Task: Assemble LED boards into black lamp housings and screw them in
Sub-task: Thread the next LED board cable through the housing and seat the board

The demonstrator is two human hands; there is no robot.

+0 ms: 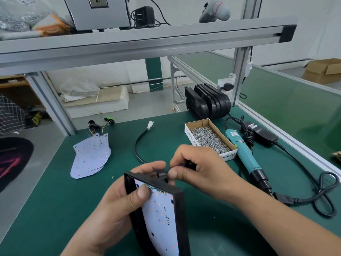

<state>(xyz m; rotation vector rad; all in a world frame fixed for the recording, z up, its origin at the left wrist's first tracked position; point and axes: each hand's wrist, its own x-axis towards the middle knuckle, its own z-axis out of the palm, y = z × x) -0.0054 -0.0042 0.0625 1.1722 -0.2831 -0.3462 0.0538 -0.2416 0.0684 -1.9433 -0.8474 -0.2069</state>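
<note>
Low centre of the frame: the left hand (114, 206) is clamped on the black lamp housing (180, 209), held tilted up off the green worktop (64, 209), thumb pressing the white LED board (158, 215) down inside it. At the housing's top edge the right hand (199, 167) pinches the black cable (137, 143) just where it meets a small round collar (162, 175). The two hands sit close together, nearly touching.

This is where it could go sour. The cable loops away up the frame to a white plug (150, 124) lying loose. Tug too hard and that plug may drag or snag. Worse, the pull could strain the wires where they join the board; that joint is hidden under the fingers, so I can't tell how much slack there is.

Next risk: the board looks held in only by that thumb. No screws show in it from here. If the thumb eases off while the housing is tilted, the board could slide or lift out of its seat.

And the open box of screws (208, 137) sits right beside the right wrist, with the teal screwdriver (245, 156) just past it. A careless elbow swing could tip the box and scatter the lot. The screwdriver's own cord coils at lower right, another thing to catch a sleeve.
</note>
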